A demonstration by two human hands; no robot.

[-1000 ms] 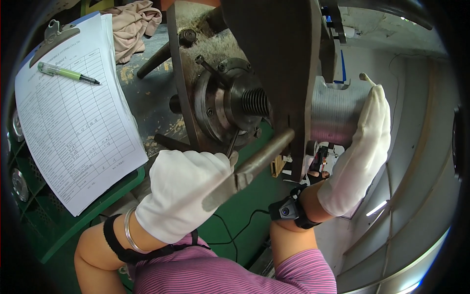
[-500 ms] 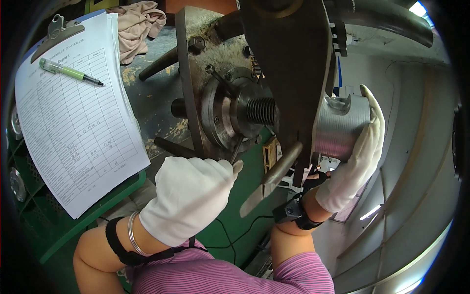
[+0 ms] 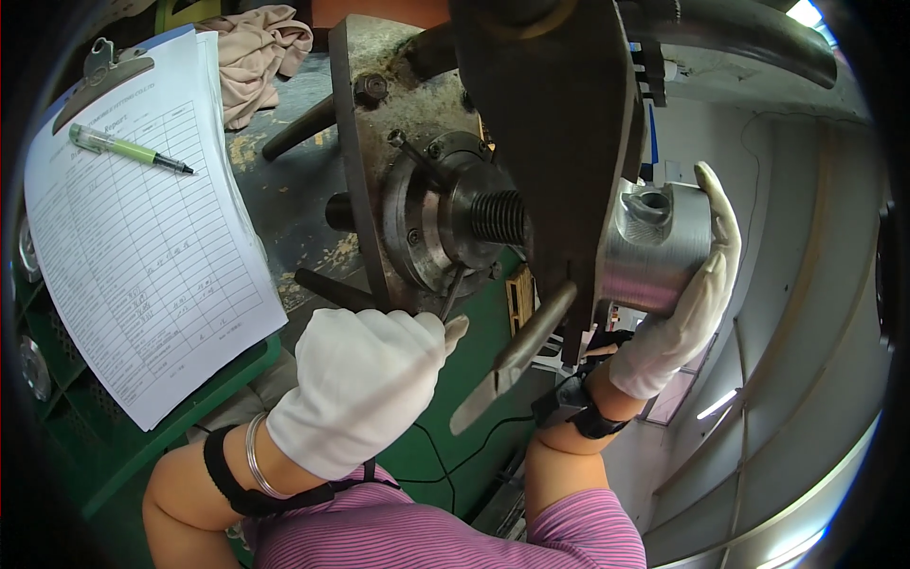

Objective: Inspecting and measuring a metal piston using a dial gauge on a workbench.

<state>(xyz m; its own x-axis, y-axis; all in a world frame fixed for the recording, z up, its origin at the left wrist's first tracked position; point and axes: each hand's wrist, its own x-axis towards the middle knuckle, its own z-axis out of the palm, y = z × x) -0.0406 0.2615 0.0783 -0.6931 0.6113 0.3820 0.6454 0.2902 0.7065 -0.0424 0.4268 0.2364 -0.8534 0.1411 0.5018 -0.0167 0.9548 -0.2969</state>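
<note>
My left hand (image 3: 365, 389), in a white glove, is closed in a fist around a thin metal lever (image 3: 453, 294). That lever sticks out from the round metal collar (image 3: 431, 213) on a threaded spindle (image 3: 498, 218). To the right, my gloved right hand (image 3: 697, 294) cups a silver metal piston (image 3: 656, 251), its palm and long fingers along the outer end. A round hole with a scooped recess shows in the piston's upper side. The piston sits against the far side of a dark steel plate (image 3: 545, 123), which hides its inner end. My right thumb is hidden.
A heavy steel block (image 3: 365, 161) with bolts and rods stands on the worn bench (image 3: 322, 247). A bare rod (image 3: 512, 360) juts toward me. At left, a clipboard with papers (image 3: 152, 256) and a green pen (image 3: 128, 147) lies over a green crate (image 3: 190, 389). A cloth (image 3: 261, 57) lies behind.
The piston has turned, so its hole and recess show more fully. My right hand stays on it and my left fist stays on the lever. The whole view has shifted slightly.
</note>
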